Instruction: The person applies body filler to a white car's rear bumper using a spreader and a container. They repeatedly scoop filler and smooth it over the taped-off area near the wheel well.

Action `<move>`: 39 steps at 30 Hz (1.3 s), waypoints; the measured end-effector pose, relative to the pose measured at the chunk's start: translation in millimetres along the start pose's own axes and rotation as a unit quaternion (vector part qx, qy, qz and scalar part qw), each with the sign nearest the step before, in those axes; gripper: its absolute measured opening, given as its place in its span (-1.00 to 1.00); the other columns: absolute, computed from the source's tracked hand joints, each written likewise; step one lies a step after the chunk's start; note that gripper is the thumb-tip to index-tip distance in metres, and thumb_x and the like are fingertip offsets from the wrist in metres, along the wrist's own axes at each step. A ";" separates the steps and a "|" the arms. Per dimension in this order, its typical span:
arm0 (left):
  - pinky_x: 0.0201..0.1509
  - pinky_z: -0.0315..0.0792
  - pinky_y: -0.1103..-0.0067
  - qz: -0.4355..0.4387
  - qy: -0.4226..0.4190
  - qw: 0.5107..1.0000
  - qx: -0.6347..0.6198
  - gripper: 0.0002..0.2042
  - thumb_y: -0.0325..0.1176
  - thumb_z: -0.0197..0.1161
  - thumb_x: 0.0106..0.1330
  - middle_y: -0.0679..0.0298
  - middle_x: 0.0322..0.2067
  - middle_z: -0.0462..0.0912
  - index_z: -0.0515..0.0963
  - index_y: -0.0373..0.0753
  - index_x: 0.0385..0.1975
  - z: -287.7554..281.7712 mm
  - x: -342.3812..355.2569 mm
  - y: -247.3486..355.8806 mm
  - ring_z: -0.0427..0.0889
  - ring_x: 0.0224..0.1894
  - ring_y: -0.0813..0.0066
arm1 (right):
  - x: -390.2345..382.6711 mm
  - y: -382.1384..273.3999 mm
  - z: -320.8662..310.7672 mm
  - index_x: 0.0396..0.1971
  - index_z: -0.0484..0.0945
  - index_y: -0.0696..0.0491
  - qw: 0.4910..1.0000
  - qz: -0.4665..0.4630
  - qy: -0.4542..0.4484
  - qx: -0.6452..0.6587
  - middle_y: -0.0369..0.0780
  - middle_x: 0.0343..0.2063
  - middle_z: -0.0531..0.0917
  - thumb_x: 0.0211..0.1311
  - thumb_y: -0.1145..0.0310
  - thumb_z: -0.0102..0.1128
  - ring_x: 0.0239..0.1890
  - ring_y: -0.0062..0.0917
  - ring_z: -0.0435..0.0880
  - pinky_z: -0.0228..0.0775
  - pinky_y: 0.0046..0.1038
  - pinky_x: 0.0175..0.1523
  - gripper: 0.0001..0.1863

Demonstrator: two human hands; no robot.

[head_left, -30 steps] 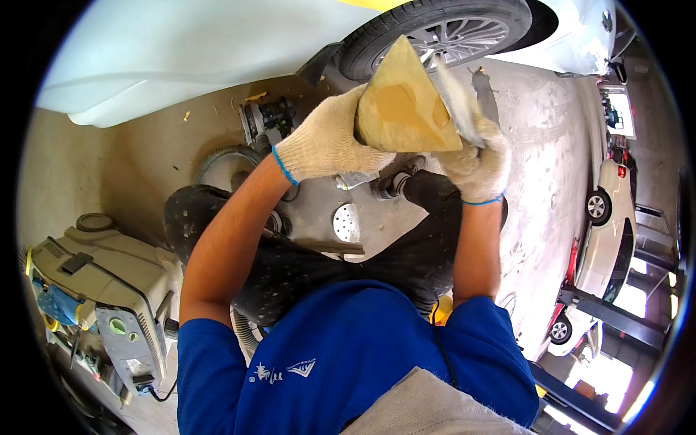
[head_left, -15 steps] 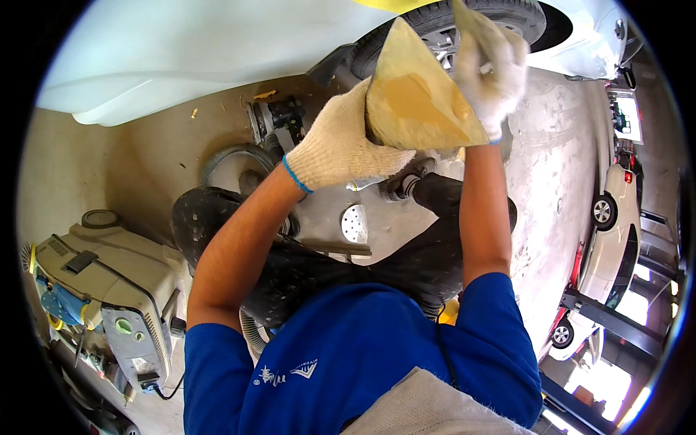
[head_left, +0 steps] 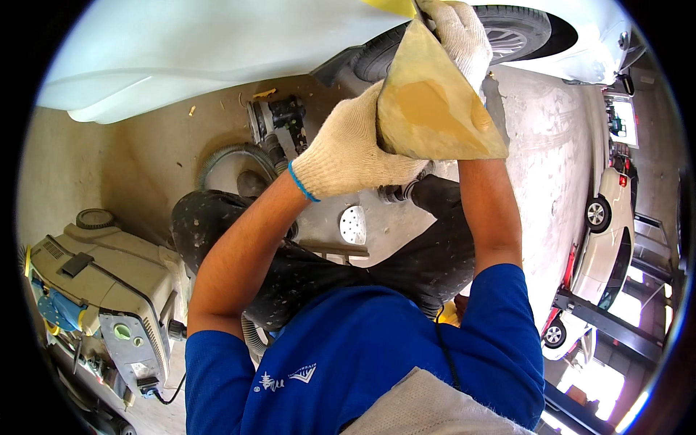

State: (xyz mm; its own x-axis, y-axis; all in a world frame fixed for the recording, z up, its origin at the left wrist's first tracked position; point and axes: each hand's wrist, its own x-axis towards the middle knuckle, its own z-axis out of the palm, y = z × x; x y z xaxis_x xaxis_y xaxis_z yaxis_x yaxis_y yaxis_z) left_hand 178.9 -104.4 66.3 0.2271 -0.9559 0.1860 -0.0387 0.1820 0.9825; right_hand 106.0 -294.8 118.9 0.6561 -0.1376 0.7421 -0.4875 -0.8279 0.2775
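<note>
My left hand (head_left: 355, 145), in a cream knit glove with a blue cuff edge, grips a roughly triangular putty board (head_left: 412, 61) in front of me. A patch of yellow-brown putty (head_left: 428, 109) is spread over the board's face. Beyond the board, my gloved right hand (head_left: 464, 43) is closed on a putty spreader (head_left: 418, 10), of which only a thin dark edge shows beside the board's far tip. Part of the right hand and wrist is hidden by the board. Both hands are close to the white car body (head_left: 217, 43) and a yellow area (head_left: 391, 6) on it.
A car wheel (head_left: 507, 36) stands just past my right hand. On the floor lie a sander-like tool (head_left: 286, 116) with a hose (head_left: 225, 156) and a white perforated disc (head_left: 353, 225). A beige wheeled machine (head_left: 109, 268) is at left; another car (head_left: 602, 254) stands far right.
My right hand has moved left and away from me, bringing the spreader to the board's far tip. The board has shifted slightly right and toward me with my left hand.
</note>
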 end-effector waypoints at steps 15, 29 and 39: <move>0.22 0.57 0.43 0.030 0.012 0.999 0.032 -0.26 -0.23 0.63 0.06 0.09 0.01 0.75 0.46 -0.41 0.21 -3.4 -2.7 -2.5 0.72 0.07 0.41 | -5.7 -3.6 -7.5 -0.10 0.78 0.06 0.999 0.025 -0.019 -0.011 -0.21 -0.28 0.76 0.23 0.51 0.42 -0.30 -0.42 0.74 0.62 -0.44 -0.17 -0.77; 0.24 0.58 0.36 -0.032 -0.009 0.999 -0.012 -0.23 -0.09 0.59 0.08 -0.05 0.03 0.75 0.46 -0.38 0.25 -10.0 0.7 0.3 0.75 0.11 0.12 | -29.1 46.3 -99.7 0.30 0.48 0.27 0.674 0.421 -0.098 0.600 -0.14 -0.01 0.71 0.47 0.27 0.32 0.01 -0.53 0.70 0.55 -0.44 0.15 -0.46; 0.20 0.57 0.41 -0.006 -0.029 0.998 -0.049 -0.27 -0.09 0.59 0.13 0.08 0.00 0.75 0.50 -0.40 0.23 -13.0 3.3 -0.9 0.72 0.04 0.33 | -71.9 46.2 -85.9 0.46 0.33 0.31 0.468 0.502 -0.237 0.688 -0.02 0.22 0.63 0.14 0.16 0.61 0.11 -0.36 0.68 0.59 -0.43 0.15 -0.02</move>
State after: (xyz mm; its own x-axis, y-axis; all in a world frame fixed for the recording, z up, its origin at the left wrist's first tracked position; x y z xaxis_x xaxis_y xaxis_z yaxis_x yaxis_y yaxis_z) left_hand 192.3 -104.8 66.0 0.1695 -0.9693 0.1779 0.0587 0.1902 0.9800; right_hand -13.2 -276.5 130.8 0.7078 -0.6674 -0.2317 -0.0692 0.2608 -0.9629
